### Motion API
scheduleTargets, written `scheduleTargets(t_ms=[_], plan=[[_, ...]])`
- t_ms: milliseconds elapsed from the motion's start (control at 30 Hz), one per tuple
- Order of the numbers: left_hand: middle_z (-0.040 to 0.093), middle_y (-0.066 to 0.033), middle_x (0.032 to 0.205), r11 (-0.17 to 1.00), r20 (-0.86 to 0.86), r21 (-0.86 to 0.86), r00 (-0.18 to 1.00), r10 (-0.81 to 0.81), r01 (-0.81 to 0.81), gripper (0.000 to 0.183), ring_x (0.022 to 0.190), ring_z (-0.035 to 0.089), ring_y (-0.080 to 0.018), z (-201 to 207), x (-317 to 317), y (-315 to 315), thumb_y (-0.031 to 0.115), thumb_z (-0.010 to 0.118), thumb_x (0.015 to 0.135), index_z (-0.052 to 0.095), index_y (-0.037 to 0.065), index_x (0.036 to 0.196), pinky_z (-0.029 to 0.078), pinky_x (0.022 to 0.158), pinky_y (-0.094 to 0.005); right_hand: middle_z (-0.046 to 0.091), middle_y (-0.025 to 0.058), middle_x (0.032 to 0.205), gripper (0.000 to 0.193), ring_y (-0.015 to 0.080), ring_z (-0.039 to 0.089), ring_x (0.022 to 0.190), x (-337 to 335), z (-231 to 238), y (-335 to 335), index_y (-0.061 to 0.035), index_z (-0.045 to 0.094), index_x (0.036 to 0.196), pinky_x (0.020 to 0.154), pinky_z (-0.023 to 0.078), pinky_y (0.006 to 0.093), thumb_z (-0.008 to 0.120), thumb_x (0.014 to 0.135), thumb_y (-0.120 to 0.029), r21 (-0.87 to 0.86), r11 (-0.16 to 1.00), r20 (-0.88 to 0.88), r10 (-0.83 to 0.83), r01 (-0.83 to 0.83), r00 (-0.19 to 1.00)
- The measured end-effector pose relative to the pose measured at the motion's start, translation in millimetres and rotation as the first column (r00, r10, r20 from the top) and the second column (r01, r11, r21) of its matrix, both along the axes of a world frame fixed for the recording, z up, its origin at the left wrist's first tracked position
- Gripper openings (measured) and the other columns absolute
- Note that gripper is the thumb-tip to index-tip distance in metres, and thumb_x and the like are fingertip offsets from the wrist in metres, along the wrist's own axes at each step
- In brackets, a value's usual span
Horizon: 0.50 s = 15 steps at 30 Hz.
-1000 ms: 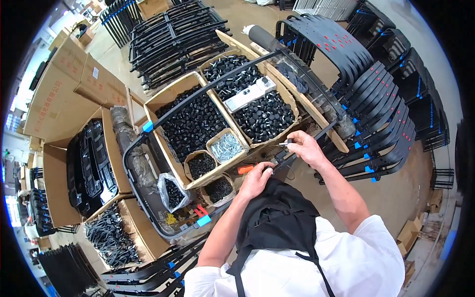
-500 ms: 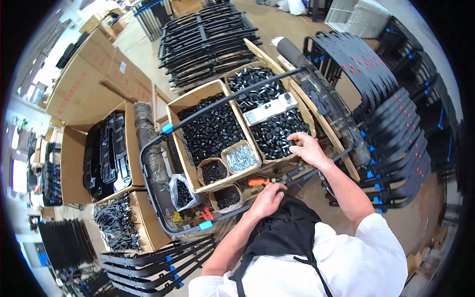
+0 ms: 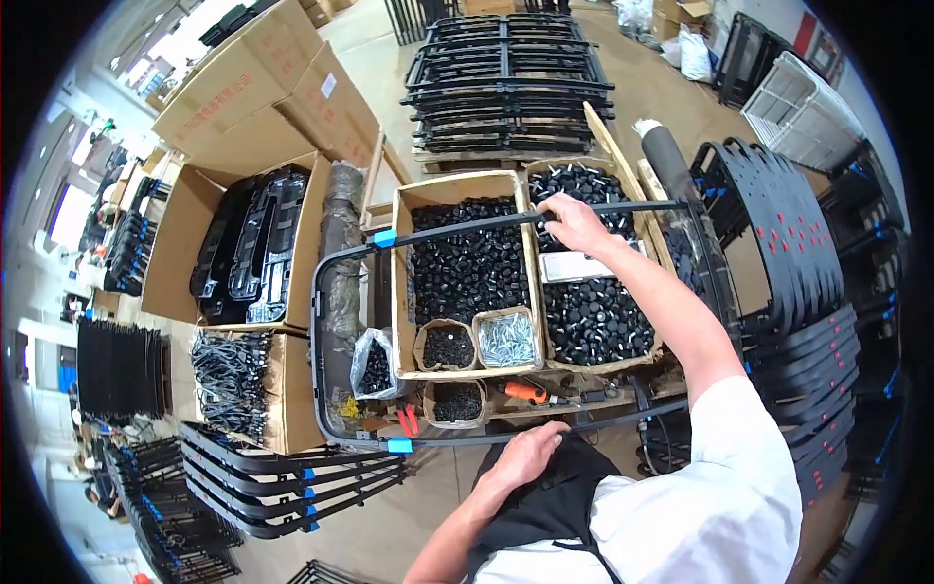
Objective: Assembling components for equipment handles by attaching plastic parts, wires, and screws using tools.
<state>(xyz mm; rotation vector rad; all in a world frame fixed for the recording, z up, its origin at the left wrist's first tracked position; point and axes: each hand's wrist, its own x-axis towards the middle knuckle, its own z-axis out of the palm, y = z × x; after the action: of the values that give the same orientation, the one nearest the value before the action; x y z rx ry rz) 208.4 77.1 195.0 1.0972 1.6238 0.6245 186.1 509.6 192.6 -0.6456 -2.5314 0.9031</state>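
Note:
A long black tubular frame [image 3: 457, 230] with rounded left corners and blue bands lies across the workbench, over the boxes. My right hand [image 3: 576, 226] reaches over the parts and closes on its far rail; whether a small part is under the fingers cannot be seen. My left hand [image 3: 530, 454] is closed round the near rail, close to my apron. Beneath the frame, one cardboard box [image 3: 398, 282] holds black round caps [image 3: 467, 258]. To its right, another holds black knobs with metal studs [image 3: 595, 316], with a white box [image 3: 574, 266] among them.
Small tubs of silver screws [image 3: 506, 340] and black bits [image 3: 448, 346] sit inside the cap box. An orange-handled tool [image 3: 525, 391] and red pliers [image 3: 408, 420] lie near the front rail. Curved black frames [image 3: 778, 224] are stacked at right, flat frames [image 3: 504, 83] behind.
My right hand has moved from above the studded knobs to the frame's far rail. My left hand stays at the near rail. The whole view has shifted.

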Motion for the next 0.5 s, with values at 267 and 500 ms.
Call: scheduleTargets(t_ms=[267, 500], plan=[[0.073, -0.018, 0.125, 0.993, -0.018, 0.092, 0.997, 0.077, -0.075, 0.027, 0.118, 0.068, -0.039, -2.1, 10.5, 0.3, 0.019, 0.055, 0.108, 0.067, 0.01, 0.131, 0.055, 0.1, -0.046, 0.068, 0.0168, 0.118, 0.034, 0.0371, 0.064, 0.119, -60.2, -12.5, 42.3, -0.004, 0.07, 0.118, 0.104, 0.053, 0.0444, 0.066, 0.083, -0.005, 0.174, 0.961, 0.167, 0.186, -0.214, 0.968], [0.073, -0.0192, 0.122, 0.978, -0.073, 0.194, 0.993, 0.097, -0.081, 0.025, 0.116, 0.068, -0.0409, -3.5, 12.5, -2.5, 0.019, 0.053, 0.108, 0.065, 0.01, 0.129, 0.056, 0.097, -0.0489, 0.071, 0.0175, 0.112, 0.026, 0.0363, 0.066, 0.116, -78.4, 5.2, 40.3, -0.0055, 0.072, 0.11, 0.102, 0.054, 0.0457, 0.07, 0.085, -0.014, 0.295, 0.921, 0.397, 0.124, -0.255, 0.909]])
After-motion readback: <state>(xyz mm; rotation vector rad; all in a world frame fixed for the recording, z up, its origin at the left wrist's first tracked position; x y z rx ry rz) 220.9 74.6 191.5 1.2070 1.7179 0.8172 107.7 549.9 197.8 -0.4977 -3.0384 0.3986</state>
